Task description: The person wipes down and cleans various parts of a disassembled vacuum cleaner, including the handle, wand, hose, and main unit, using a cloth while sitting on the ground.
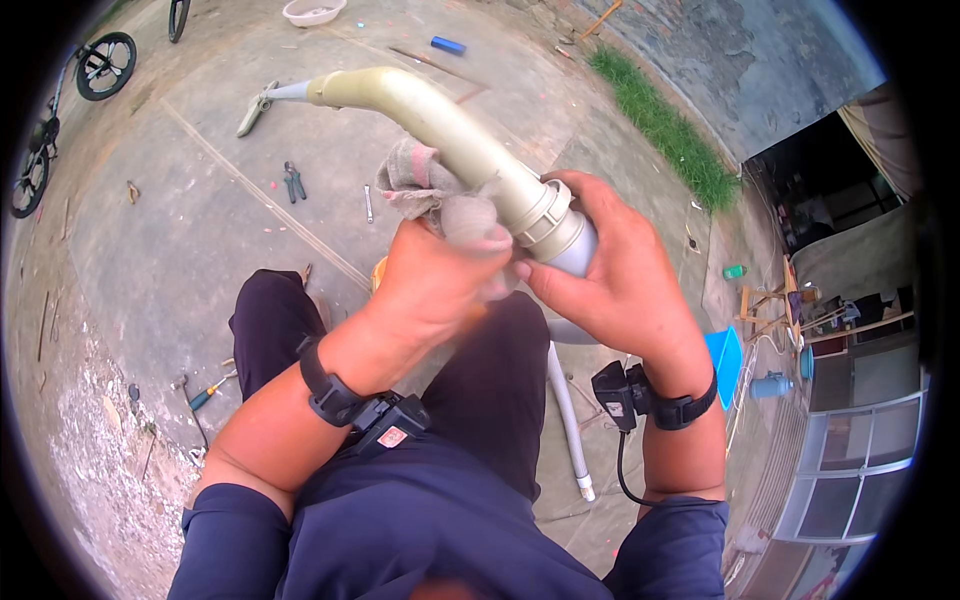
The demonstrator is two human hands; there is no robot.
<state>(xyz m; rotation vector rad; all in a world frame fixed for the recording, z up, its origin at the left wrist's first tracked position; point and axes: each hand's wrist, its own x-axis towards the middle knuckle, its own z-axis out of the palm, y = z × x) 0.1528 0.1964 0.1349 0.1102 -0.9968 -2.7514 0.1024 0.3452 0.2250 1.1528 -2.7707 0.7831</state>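
A pale, yellowed plastic pipe (450,124) bends across the space above my knees. Near its lower end is a ribbed collar (541,219), and a grey tube end (574,247) comes out below it. My right hand (619,270) wraps around that end, thumb and fingers on opposite sides. Bunched in my left hand (442,274) is a grey cloth (416,180) with pink stripes, close against the pipe's side. Its fingertips are blurred and partly covered by the cloth. The far end of the pipe narrows to a thin grey tube (289,91).
On the concrete lie pliers (294,182), a wrench (368,204), a screwdriver (212,391) and a blue object (448,46). A grey corrugated hose (568,420) runs beside my right leg. A blue container (724,364) stands right; a bicycle (105,66) is far left.
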